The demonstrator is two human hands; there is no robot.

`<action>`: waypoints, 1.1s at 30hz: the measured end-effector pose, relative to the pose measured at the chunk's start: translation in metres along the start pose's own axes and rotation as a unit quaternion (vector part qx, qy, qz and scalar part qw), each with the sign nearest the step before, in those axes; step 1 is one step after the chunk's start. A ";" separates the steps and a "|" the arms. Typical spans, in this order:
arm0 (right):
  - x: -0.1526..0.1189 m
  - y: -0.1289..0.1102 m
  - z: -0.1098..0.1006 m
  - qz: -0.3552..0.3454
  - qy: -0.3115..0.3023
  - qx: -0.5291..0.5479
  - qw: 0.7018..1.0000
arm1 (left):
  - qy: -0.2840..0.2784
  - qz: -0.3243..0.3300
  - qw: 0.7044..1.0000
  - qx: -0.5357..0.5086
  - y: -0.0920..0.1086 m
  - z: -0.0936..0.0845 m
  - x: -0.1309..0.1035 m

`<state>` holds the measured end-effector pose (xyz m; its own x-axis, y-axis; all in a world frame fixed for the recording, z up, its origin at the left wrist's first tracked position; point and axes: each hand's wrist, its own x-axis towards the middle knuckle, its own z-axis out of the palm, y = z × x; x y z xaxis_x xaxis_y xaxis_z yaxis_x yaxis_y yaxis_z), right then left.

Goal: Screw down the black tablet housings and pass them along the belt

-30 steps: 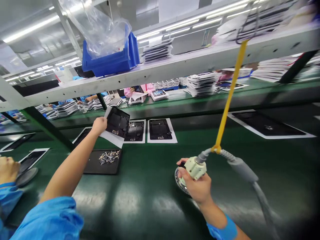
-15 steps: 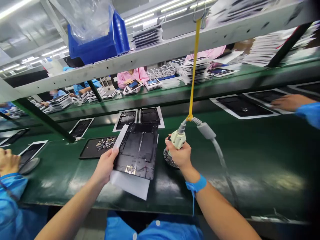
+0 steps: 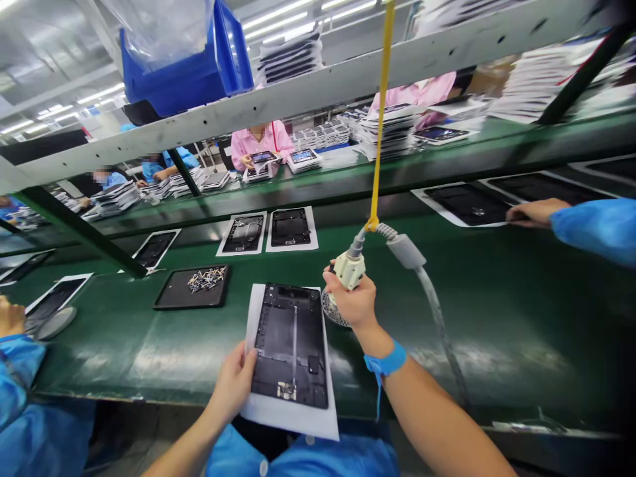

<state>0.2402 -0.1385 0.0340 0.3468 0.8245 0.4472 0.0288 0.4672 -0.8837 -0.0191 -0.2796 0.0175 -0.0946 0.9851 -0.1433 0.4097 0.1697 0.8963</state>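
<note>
My left hand point(image 3: 233, 379) is closed on the left edge of a black tablet housing point(image 3: 278, 331), thumb on top. Under the housing lies a white foam sheet point(image 3: 278, 414), whose lower part reaches past the bench's front edge. A white strip and a small board show inside the housing. Wrapped in my right hand point(image 3: 358, 301) is a pale electric screwdriver point(image 3: 350, 268), hanging upright from a yellow strap point(image 3: 381, 132). Its lower end is hidden by my fingers, over a round perforated dish point(image 3: 332, 310) of small parts, just right of the housing.
A black tray point(image 3: 173, 291) holds small metal parts. Two housings on white sheets point(image 3: 291, 228) lie behind it. A grey cable point(image 3: 437, 318) runs down right of my wrist. A co-worker's hand point(image 3: 539, 211) touches another housing at right; another co-worker's hand point(image 3: 10, 317) is at far left.
My left hand has brought the housing and its sheet down and toward me, flatter on the bench edge. The right hand stays at the dish with the screwdriver. The co-worker's hand at right moved left.
</note>
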 end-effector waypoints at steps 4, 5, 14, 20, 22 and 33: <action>-0.002 0.001 -0.001 0.016 0.013 0.007 1.000 | -0.072 0.010 0.979 0.190 0.000 -0.014 -0.005; -0.003 0.002 -0.001 0.021 0.018 0.008 1.000 | -0.076 0.001 0.967 0.243 -0.001 -0.019 -0.004; -0.005 -0.001 -0.004 0.032 0.014 -0.015 0.999 | 0.124 0.019 0.857 0.500 -0.002 -0.122 0.103; -0.005 0.002 -0.005 0.036 0.022 -0.019 0.999 | 0.060 -0.006 0.769 0.636 -0.002 -0.161 0.153; -0.005 0.003 -0.006 0.045 0.026 -0.022 0.998 | 0.034 -0.005 0.763 0.645 -0.001 -0.160 0.159; -0.005 0.001 -0.007 0.049 0.020 -0.020 0.998 | -0.014 0.004 0.789 0.615 0.037 -0.201 0.170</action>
<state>0.2448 -0.1443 0.0303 0.3862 0.8521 0.3532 0.0303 0.3710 -0.9281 -0.2024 -0.1112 0.1103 -0.0747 0.9836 -0.1645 0.9818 0.0436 -0.1848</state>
